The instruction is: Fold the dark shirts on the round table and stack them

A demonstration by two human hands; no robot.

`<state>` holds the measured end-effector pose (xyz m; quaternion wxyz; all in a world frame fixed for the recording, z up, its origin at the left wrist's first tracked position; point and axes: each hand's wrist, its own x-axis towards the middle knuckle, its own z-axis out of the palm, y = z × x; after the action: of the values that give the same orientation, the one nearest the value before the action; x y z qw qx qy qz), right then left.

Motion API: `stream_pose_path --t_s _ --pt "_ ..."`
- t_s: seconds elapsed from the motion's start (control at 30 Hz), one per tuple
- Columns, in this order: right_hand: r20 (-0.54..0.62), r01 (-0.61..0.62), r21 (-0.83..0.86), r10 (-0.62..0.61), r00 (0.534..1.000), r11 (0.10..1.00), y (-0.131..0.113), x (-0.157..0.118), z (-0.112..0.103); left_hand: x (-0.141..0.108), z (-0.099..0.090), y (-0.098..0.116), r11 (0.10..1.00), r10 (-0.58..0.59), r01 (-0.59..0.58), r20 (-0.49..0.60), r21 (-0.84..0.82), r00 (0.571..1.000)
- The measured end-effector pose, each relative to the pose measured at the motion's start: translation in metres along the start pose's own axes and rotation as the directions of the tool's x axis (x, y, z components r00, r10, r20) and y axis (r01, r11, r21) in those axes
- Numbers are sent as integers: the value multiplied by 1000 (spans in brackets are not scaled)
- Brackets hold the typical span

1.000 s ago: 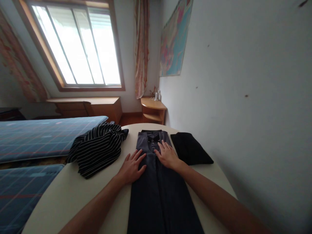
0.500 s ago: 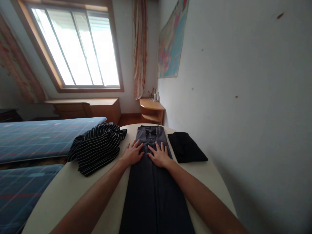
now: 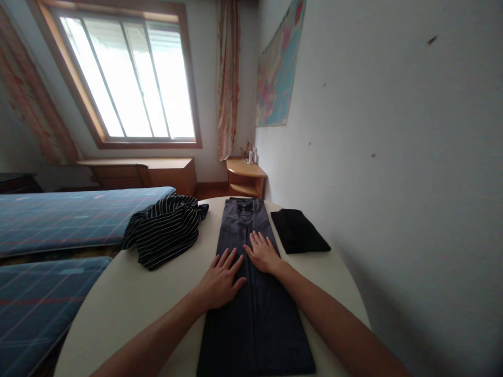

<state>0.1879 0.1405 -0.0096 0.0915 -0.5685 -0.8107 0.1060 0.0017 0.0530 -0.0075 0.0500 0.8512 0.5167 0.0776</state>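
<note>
Hands flat, fingers spread, grasping nothing: left hand (image 3: 222, 280) on left edge of dark garment (image 3: 255, 314), right hand (image 3: 263, 252) farther up near right edge. Garment lengthwise mid-bench. Three cloth items on bench (image 3: 118, 309): garment, one striped cloth (image 3: 168, 230) left, one folded black cloth (image 3: 299, 231) right. Bare bench strips flank garment.

dark garment (image 3: 255, 324) laid flat lengthwise on round pale table (image 3: 118, 309), neckline at far end. left hand (image 3: 220, 280) spread on its left side, right hand (image 3: 264, 253) resting on it slightly farther out, fingers apart. striped black cloth (image 3: 168, 230) crumpled at left, folded black cloth (image 3: 301, 231) at right. beyond, window (image 3: 129, 78) far left, map (image 3: 279, 70) on right wall.
</note>
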Motion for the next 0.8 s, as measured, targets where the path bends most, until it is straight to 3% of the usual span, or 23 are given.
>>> stream_pose_path --t_s 0.1,0.27,0.47,0.67,0.8 --pt "46 32 -9 -31 998 999 -7 -30 -2 -14 1 5 1000 22 -21 36 -21 999" --pt "79 8 3 -8 997 1000 -23 -75 -1 -24 5 9 998 50 -50 -10 -41 999" --pt "21 35 24 -35 999 999 -28 -99 1 -26 -2 12 998 26 -27 -27 -50 999" --pt "79 322 195 -342 936 926 -15 -119 -24 -60 -6 11 978 163 -161 8 -130 987" --pt "4 373 263 -387 922 890 -8 -126 -33 -81 -22 24 925 300 -279 42 -258 953"
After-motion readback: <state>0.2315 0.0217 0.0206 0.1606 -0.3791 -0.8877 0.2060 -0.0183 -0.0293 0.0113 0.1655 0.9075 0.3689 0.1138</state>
